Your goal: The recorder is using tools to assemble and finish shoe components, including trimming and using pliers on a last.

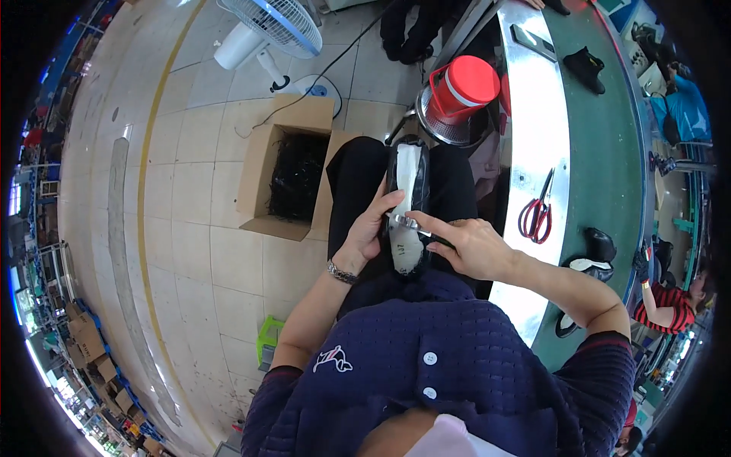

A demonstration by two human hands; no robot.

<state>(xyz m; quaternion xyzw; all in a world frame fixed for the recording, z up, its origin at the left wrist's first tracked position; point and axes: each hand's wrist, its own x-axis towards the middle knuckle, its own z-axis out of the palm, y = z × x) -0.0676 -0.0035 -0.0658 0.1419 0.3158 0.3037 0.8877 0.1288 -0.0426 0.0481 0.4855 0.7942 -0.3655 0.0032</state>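
Observation:
Across my lap lies a black shoe (422,179), sole side up, its white bottom (408,161) showing along the middle. My left hand (370,227) is closed around the shoe's left side, thumb on the white bottom. My right hand (474,247) grips a small metal-headed tool (403,221) with a dark handle; it looks like pincers, but the fingers cover much of it. The tool's head rests against the white bottom, close to my left thumb. The shoe's underside against my legs is hidden.
On my left stands an open cardboard box (251,183) with black scraps. A fan (274,30) stands ahead. A red cooler (466,84) sits on a stool. Red-handled scissors (537,217) lie on the metal ledge (537,129); the green belt (605,152) beyond carries several black shoes.

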